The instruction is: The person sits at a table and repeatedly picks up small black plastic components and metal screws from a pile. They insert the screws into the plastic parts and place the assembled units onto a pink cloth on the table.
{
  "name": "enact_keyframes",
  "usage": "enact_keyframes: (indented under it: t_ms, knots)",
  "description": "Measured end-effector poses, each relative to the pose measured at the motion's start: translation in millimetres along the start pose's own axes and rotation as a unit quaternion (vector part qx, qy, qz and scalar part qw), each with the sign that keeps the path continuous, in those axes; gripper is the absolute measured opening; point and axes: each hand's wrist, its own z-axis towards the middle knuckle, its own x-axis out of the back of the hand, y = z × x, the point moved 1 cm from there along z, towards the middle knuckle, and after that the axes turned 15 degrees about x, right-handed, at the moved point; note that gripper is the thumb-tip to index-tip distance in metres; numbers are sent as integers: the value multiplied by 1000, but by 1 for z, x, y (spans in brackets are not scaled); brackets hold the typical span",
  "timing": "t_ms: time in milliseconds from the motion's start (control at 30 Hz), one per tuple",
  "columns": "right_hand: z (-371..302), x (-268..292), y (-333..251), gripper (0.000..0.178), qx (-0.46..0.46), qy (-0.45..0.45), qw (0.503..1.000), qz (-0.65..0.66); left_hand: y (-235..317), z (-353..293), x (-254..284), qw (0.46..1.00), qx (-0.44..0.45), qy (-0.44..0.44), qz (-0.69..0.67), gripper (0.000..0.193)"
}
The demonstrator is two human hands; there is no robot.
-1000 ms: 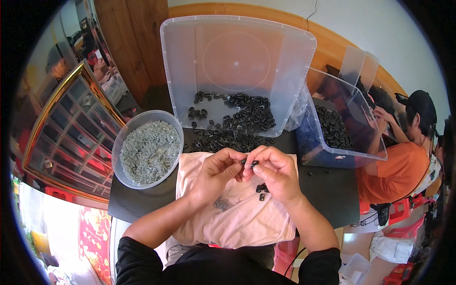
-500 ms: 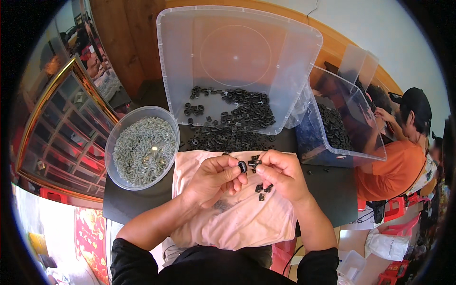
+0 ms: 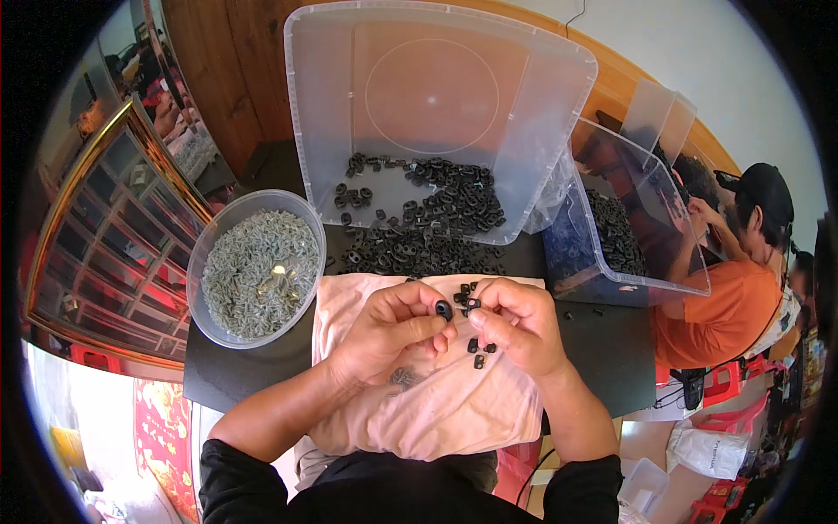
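Note:
My left hand (image 3: 397,325) pinches a black oval plastic piece (image 3: 444,310) with holes in it, perhaps a cord lock body, between thumb and forefinger. Close to its right, my right hand (image 3: 515,323) is closed on a smaller black plastic piece (image 3: 474,304) at the fingertips. The two pieces are apart. Beneath the hands, several small black pieces (image 3: 479,361) lie on a pale pink cloth (image 3: 375,419). Part of that group is hidden behind my right fingers.
A round clear tub (image 3: 202,310) of small silvery spring-like parts stands at left. Ahead, a large clear bin (image 3: 332,96) lies tipped toward me, black pieces spilling onto the dark table (image 3: 602,371). Another bin (image 3: 672,293) holds black parts at right, beside a person in orange (image 3: 720,306).
Both hands stay close together over the cloth. The small piece in my right fingers has turned and sits slightly lower; the oval piece in my left has tilted a little.

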Motion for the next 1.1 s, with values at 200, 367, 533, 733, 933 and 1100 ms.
enact_keyframes:
  t_ms: [200, 367, 533, 733, 933, 1100]
  knots:
    - [10, -6, -6, 10, 196, -35, 970, -136, -7, 3, 2, 975, -19, 61, 215, 10]
    - [11, -6, -5, 11, 217, -83, 960, -159, -2, 0, 2, 967, -34, 84, 237, 11]
    - [9, -1, 4, 9, 206, -56, 969, -124, 8, -1, 1, 984, -51, 82, 148, 11]
    - [5, -2, -2, 11, 93, -49, 991, -82, 10, -4, -2, 986, -75, 37, 143, 13]
    - [7, 5, -4, 13, 98, -59, 988, -105, 8, -3, 1, 991, -74, 16, 107, 14]
    - [6, 5, -2, 15, 115, -65, 985, -112, 7, -1, 1, 994, -68, 10, 87, 15]
